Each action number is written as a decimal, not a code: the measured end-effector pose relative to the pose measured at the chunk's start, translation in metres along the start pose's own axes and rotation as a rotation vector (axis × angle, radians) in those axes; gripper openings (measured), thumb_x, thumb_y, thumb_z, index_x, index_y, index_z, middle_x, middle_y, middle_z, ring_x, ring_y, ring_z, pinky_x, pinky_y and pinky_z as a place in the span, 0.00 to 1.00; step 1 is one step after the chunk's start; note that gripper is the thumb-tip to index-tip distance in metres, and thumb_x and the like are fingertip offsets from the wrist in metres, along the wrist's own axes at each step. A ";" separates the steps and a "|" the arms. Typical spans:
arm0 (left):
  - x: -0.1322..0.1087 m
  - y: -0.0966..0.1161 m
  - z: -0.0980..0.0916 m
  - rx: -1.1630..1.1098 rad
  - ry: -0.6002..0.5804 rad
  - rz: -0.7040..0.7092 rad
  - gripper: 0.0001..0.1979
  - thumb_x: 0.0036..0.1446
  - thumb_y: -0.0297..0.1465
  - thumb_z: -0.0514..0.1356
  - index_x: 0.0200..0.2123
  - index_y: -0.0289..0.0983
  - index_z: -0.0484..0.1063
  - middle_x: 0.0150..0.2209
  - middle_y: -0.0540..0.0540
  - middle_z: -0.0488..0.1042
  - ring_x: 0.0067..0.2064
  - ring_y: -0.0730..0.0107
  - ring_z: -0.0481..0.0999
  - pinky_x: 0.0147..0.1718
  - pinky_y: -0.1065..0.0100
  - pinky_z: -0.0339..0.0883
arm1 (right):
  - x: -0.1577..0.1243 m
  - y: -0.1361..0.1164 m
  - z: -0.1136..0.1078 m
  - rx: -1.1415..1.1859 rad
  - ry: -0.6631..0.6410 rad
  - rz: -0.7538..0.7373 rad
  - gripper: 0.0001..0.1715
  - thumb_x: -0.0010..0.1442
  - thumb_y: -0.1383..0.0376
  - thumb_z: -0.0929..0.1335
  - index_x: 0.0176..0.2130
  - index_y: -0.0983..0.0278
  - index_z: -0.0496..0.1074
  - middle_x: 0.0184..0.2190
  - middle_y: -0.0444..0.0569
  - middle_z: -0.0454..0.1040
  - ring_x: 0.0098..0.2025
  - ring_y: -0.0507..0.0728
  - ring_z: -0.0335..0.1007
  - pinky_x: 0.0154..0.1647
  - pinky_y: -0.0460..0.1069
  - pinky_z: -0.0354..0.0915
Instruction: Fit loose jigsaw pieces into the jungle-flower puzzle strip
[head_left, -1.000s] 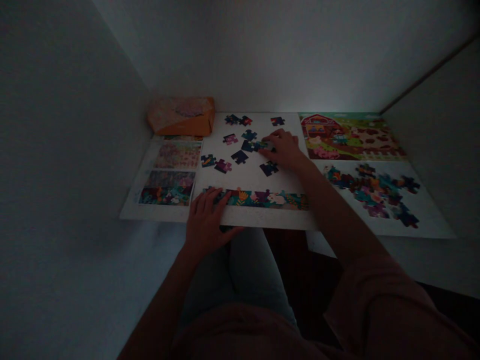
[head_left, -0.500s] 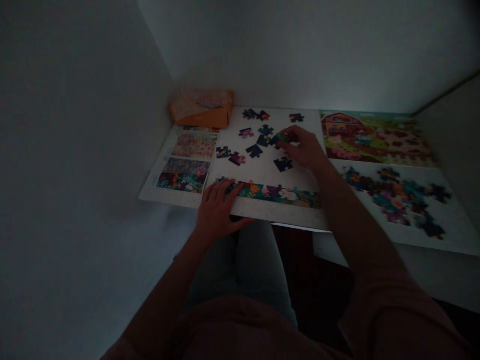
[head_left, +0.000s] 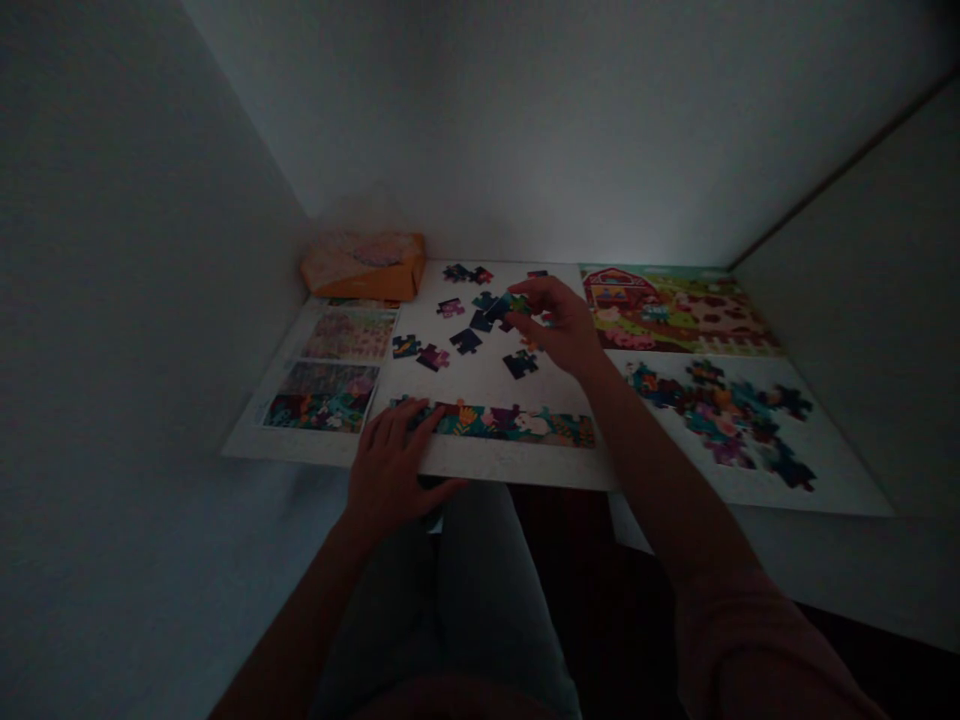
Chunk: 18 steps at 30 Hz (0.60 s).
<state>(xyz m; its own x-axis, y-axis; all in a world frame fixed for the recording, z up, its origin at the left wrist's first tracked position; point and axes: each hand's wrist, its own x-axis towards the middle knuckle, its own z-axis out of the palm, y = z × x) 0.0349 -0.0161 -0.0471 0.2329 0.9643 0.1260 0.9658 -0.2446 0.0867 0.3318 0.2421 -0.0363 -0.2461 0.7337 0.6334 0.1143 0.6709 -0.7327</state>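
Observation:
My right hand point(head_left: 559, 325) is shut on a dark jigsaw piece with green patches point(head_left: 510, 305), lifted just over the white puzzle board point(head_left: 480, 380). Several loose dark pieces lie near it, the closest a dark piece point(head_left: 520, 364) below my palm. My left hand point(head_left: 390, 465) rests open at the board's front edge, its fingertips touching the left end of a long joined strip of colourful flowery pieces point(head_left: 510, 425).
An orange packet point(head_left: 364, 265) stands at the back left corner. Printed picture sheets point(head_left: 322, 397) lie left of the board. A farm-scene puzzle point(head_left: 675, 310) and a heap of loose pieces point(head_left: 720, 420) lie to the right. White walls enclose three sides.
My right hand has closed on the piece and carried it up and to the left, off the cluster. My left hand stays at the strip. The whole view has shifted slightly.

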 end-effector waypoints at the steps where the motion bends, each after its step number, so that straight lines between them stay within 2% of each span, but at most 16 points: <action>1: 0.000 -0.001 0.002 0.001 -0.001 0.001 0.48 0.77 0.59 0.73 0.91 0.50 0.73 0.88 0.34 0.74 0.86 0.25 0.74 0.84 0.28 0.72 | 0.000 -0.004 0.000 -0.003 0.000 -0.022 0.26 0.72 0.37 0.85 0.57 0.48 0.88 0.39 0.43 0.82 0.41 0.60 0.79 0.47 0.57 0.78; 4: -0.001 -0.005 0.005 0.007 0.002 0.007 0.48 0.77 0.58 0.73 0.91 0.46 0.73 0.88 0.31 0.73 0.86 0.25 0.74 0.85 0.28 0.71 | 0.000 -0.016 0.001 0.004 0.001 -0.098 0.22 0.74 0.40 0.85 0.55 0.49 0.90 0.41 0.45 0.84 0.41 0.61 0.80 0.47 0.58 0.79; 8: -0.001 -0.004 0.005 0.005 0.022 0.029 0.48 0.78 0.59 0.72 0.89 0.39 0.74 0.86 0.26 0.74 0.85 0.23 0.75 0.84 0.27 0.71 | 0.002 -0.027 0.006 0.066 0.003 -0.265 0.11 0.78 0.49 0.84 0.49 0.52 0.91 0.40 0.46 0.86 0.38 0.59 0.80 0.43 0.57 0.77; 10: -0.001 -0.003 0.004 0.002 0.038 0.033 0.49 0.77 0.59 0.73 0.88 0.38 0.75 0.85 0.24 0.75 0.84 0.22 0.76 0.82 0.26 0.72 | 0.003 -0.027 0.009 0.113 0.006 -0.323 0.11 0.79 0.49 0.84 0.48 0.51 0.91 0.39 0.46 0.86 0.38 0.59 0.80 0.41 0.57 0.76; 15: 0.000 0.001 0.002 0.006 0.064 0.023 0.49 0.75 0.60 0.74 0.88 0.42 0.74 0.84 0.27 0.77 0.83 0.23 0.78 0.80 0.26 0.74 | 0.002 -0.026 0.011 0.140 -0.002 -0.273 0.17 0.77 0.42 0.85 0.46 0.49 0.90 0.40 0.46 0.85 0.40 0.60 0.80 0.41 0.57 0.78; 18: 0.000 0.001 0.001 -0.011 0.043 0.007 0.48 0.76 0.60 0.74 0.89 0.45 0.75 0.86 0.29 0.76 0.84 0.23 0.77 0.81 0.25 0.73 | 0.000 -0.032 0.008 0.093 -0.042 -0.147 0.24 0.74 0.35 0.85 0.44 0.49 0.90 0.42 0.49 0.86 0.43 0.63 0.83 0.45 0.60 0.82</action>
<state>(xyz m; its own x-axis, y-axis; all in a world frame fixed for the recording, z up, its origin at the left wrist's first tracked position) 0.0359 -0.0159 -0.0478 0.2342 0.9573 0.1693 0.9628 -0.2525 0.0965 0.3205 0.2201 -0.0149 -0.2937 0.6218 0.7260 -0.0150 0.7565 -0.6539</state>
